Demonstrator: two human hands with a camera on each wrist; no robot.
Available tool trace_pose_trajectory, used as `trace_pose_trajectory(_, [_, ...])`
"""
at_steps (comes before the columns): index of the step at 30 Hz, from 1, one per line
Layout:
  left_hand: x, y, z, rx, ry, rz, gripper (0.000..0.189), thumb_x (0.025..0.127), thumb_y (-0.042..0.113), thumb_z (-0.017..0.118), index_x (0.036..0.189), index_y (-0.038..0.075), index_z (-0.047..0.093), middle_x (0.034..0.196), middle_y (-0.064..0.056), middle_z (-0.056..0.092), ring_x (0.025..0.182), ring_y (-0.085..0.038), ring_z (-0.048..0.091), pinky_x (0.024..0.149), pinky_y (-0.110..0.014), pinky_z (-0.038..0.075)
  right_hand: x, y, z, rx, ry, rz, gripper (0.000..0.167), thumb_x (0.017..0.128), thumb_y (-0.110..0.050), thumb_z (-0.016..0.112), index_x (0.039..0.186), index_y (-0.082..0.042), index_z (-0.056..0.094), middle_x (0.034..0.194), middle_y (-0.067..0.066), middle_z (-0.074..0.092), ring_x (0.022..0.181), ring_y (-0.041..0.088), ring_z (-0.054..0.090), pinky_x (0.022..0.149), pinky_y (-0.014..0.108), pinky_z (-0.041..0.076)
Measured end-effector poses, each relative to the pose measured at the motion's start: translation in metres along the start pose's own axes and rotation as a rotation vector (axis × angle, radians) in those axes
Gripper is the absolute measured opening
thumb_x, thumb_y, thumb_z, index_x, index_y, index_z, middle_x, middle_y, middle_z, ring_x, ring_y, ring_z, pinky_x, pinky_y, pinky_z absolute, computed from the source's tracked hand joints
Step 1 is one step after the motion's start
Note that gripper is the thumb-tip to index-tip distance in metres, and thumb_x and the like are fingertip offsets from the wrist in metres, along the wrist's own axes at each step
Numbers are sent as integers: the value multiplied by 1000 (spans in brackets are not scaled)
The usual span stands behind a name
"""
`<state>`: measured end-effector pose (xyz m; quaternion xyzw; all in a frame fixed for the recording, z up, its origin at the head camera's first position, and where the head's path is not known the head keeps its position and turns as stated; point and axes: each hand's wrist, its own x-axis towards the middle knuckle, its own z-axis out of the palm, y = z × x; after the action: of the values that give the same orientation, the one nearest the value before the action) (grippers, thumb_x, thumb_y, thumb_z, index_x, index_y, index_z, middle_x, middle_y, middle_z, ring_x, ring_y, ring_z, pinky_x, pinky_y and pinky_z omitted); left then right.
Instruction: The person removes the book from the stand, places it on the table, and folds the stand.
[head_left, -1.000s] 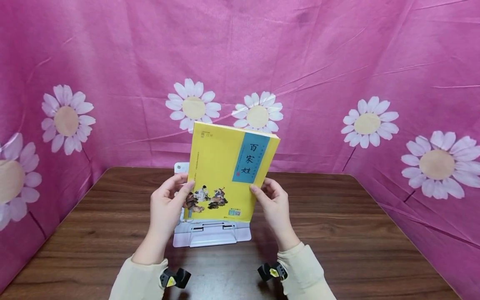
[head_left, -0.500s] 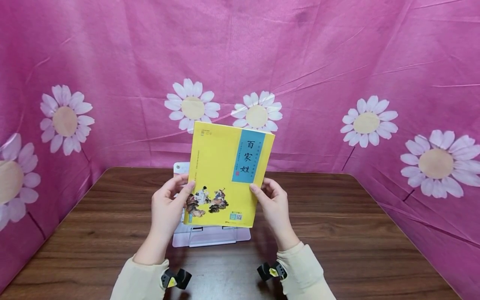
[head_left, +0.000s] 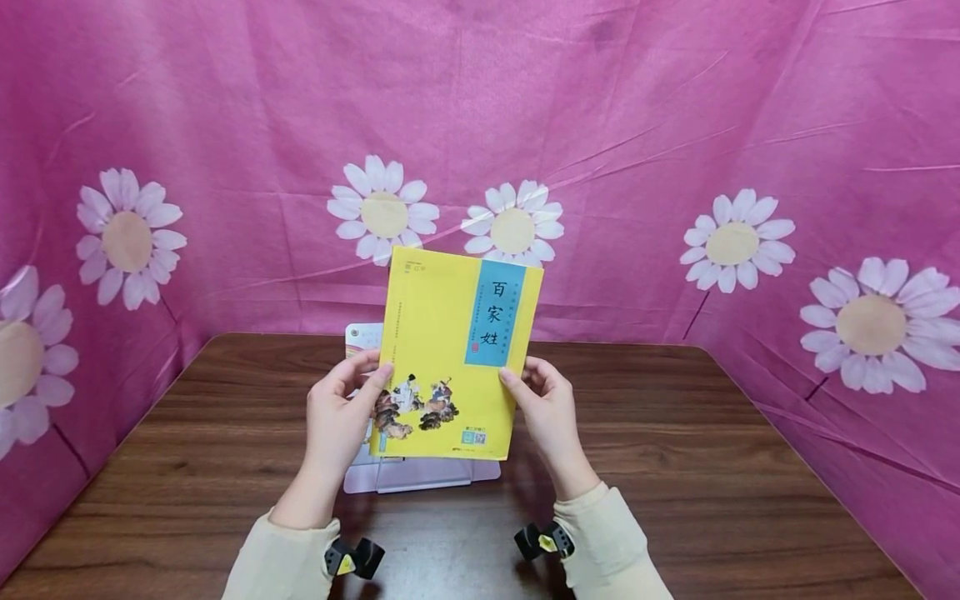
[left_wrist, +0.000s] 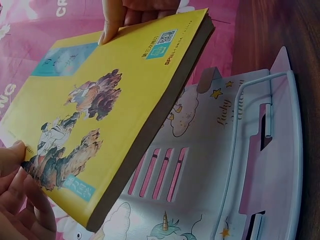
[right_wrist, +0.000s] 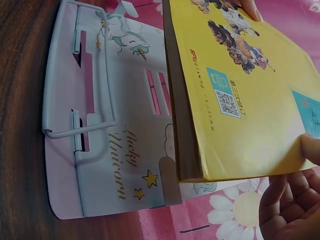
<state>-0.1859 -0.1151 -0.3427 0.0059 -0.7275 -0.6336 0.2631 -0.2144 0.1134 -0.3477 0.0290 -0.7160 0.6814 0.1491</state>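
Observation:
A yellow book with a blue title panel is held up by both hands, its front cover facing me and its top leaning slightly right. My left hand grips its left edge, thumb on the cover and fingers behind. On the right edge my right hand pinches it the same way. Behind the book stands a white book stand with a unicorn print, mostly hidden in the head view. Both wrist views show the book apart from the stand's slotted back plate and its wire page holder.
The brown wooden table extends around the stand on both sides. A pink cloth printed with white daisies hangs behind the table and along its sides. Each wrist carries a small black camera.
The book has turned to face me more squarely, and its lower edge has come down over the stand's wire holder. Both hands keep their grip and have barely shifted.

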Motion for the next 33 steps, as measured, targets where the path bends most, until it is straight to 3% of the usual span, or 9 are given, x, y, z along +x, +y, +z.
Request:
trace_pose_trajectory(5, [0, 0, 0, 15, 9, 8, 22, 90, 11, 72, 111, 2, 73, 97, -21, 72, 70, 2, 60, 59, -15, 51, -1, 3, 2, 12, -25, 39, 26, 91, -4, 69, 110, 11, 62, 81, 1, 66, 72, 3, 58, 64, 17, 51])
trace_pose_trajectory(16, [0, 5, -1, 9, 6, -25, 24, 91, 16, 72, 111, 4, 73, 94, -13, 72, 68, 0, 58, 58, -16, 50, -3, 5, 3, 49, -36, 76, 26, 91, -4, 69, 111, 11, 61, 82, 0, 67, 72, 4, 61, 67, 17, 52])
trace_pose_trajectory(24, [-1, 4, -1, 24, -11, -39, 25, 92, 16, 71, 113, 3, 72, 99, -18, 72, 70, 1, 59, 61, -15, 51, -1, 3, 1, 35, -39, 91, 26, 90, -4, 69, 111, 10, 62, 81, -1, 67, 71, 4, 61, 67, 18, 51])
trace_pose_trajectory(33, [0, 3, -1, 40, -23, -66, 25, 92, 18, 72, 113, 5, 73, 97, -14, 73, 72, -2, 59, 61, -16, 49, 0, 0, -3, 15, -73, 117, 28, 91, -4, 69, 113, 11, 62, 77, -1, 65, 68, 5, 61, 63, 19, 52])
